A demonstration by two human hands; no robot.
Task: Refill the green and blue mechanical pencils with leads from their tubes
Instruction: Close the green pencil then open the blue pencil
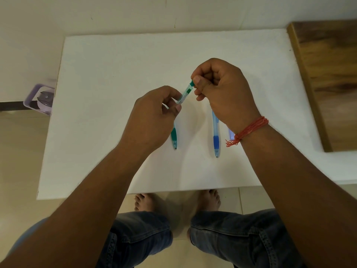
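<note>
Counter (119,78): white, set against a cream wall.
Lead tube (185,94): gripped by left hand (154,117).
Cap (191,83): pinched by right hand (222,89).
Pencils: green (174,137), blue (215,136), laid flat.

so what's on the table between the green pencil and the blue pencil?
Nothing: in the head view the white table is bare between the green pencil and the blue pencil. The hands hold the green tube above that gap.
</note>
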